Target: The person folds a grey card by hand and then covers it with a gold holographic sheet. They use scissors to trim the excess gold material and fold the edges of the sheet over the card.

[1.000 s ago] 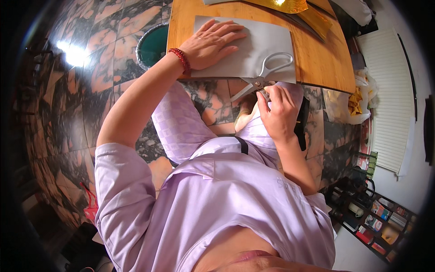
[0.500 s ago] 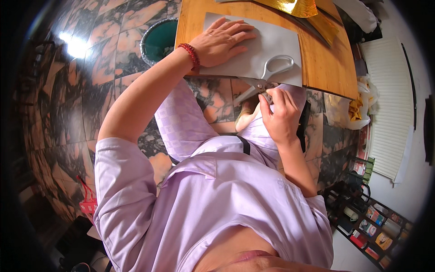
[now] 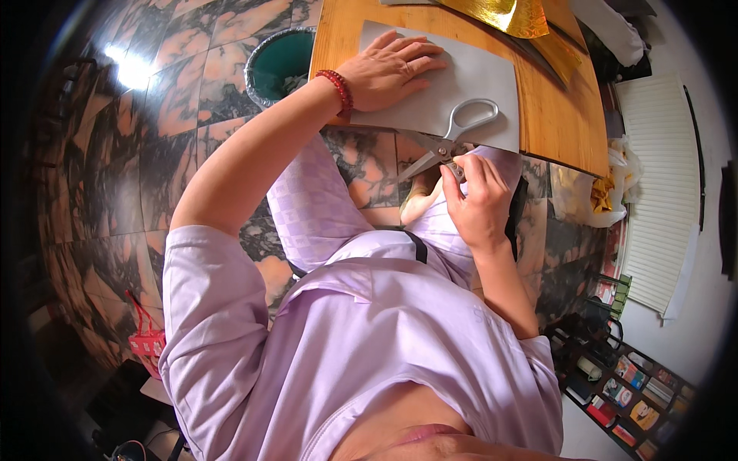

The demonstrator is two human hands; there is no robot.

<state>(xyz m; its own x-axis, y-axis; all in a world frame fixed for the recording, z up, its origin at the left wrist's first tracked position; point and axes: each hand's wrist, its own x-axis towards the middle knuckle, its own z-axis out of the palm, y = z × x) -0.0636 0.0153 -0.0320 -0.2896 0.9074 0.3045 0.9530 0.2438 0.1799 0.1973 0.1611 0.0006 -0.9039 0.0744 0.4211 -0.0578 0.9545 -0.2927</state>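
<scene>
While the left hand [image 3: 393, 73] lies palm down on a grey sheet [image 3: 484, 81] on the wooden desk [image 3: 565, 123], its grip is slack, the fingers stretched nearly straight. Just at the desk's near edge I see the scissors [image 3: 443, 151] in the right hand [image 3: 478, 198]: thumb and fingers close in a small, bent grip around one handle, hiding most of it. The other silver handle loop stands over the near right part of the sheet, and the parted blades point left; whether the sheet sits between them I cannot tell. Gold sheets [image 3: 511, 19] lie toward the far right, a green bin [image 3: 278, 67] stands left of the desk, and a plastic bag [image 3: 623, 180] is on its right.
</scene>
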